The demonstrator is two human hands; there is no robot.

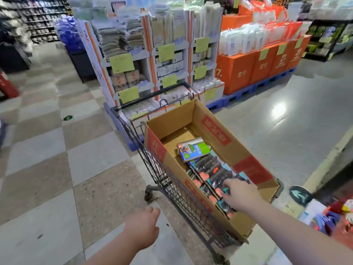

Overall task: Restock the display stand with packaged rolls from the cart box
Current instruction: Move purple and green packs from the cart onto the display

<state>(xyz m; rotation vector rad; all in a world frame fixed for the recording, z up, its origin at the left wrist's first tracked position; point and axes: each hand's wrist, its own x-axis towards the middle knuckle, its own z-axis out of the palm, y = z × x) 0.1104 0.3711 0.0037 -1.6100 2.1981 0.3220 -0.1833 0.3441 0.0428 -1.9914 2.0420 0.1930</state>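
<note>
An open cardboard box (pixel 227 150) lies in a wire shopping cart (pixel 172 180). In its near half lie several packs of dark rolls (pixel 210 169) with orange and teal labels; a blue-and-green pack (pixel 193 149) lies further in. My right hand (pixel 238 194) reaches into the box and its fingers lie on a pack of rolls at the near end; a firm grip is not visible. My left hand (pixel 143 224) hangs over the floor to the left of the cart, fingers loosely curled, holding nothing. The white cardboard display stand (pixel 152 60) rises beyond the cart.
Orange boxes (pixel 256 67) topped with white bags stand on a blue pallet to the right of the stand. Dark store shelves (pixel 38 20) line the back left. Tiled floor (pixel 57 150) spreads to the left. Colourful goods (pixel 336 217) sit at the right edge.
</note>
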